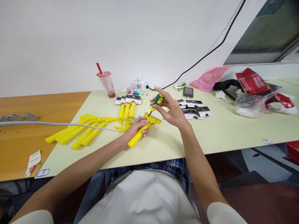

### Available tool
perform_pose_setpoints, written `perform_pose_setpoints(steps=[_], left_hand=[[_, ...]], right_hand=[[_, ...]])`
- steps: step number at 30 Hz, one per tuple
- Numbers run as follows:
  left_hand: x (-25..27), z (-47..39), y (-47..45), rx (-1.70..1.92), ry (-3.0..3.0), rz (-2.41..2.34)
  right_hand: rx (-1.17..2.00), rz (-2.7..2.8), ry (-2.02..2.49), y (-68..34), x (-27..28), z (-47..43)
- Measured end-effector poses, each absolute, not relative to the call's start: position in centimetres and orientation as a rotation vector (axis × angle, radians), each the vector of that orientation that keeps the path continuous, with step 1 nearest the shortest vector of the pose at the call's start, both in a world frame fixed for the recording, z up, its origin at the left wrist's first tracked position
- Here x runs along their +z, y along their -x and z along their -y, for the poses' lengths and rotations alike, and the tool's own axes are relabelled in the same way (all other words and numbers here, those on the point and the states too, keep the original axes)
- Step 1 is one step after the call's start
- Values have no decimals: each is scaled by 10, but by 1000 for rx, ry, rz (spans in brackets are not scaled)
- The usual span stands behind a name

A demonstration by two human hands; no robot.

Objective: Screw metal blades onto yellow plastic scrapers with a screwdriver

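My left hand (136, 128) is wrapped round a yellow scraper (138, 137), its handle slanting down toward me and its wide head up and to the right. In my right hand (171, 110) is a screwdriver (159, 99) with a green and yellow handle, held between thumb and fingers. The screwdriver's tip points down at the scraper's head; whether it sits in a screw is too small to tell. Left of my hands lies a group of yellow scraper handles (93, 135). Small yellow pieces (126, 123) rest just behind my left hand.
Scrapers with black-and-white cards (133, 99) lie behind. More cards (196, 111) are at the right. A cup with a red straw (107, 85) stands near the wall. A white cable (58, 123) crosses the left side. Plastic bags (247, 104) lie far right.
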State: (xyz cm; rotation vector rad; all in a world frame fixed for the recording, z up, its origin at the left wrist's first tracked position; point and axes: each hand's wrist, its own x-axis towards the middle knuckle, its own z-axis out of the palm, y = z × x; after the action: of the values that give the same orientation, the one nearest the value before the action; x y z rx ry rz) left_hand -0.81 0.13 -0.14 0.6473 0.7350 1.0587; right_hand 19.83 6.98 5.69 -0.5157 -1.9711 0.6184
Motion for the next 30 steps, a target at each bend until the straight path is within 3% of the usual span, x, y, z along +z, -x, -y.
perform_pose_setpoints(steps=[30], left_hand=[[-1, 0, 7, 1099, -708, -761]], right_hand=[[544, 1879, 457, -195, 53, -71]])
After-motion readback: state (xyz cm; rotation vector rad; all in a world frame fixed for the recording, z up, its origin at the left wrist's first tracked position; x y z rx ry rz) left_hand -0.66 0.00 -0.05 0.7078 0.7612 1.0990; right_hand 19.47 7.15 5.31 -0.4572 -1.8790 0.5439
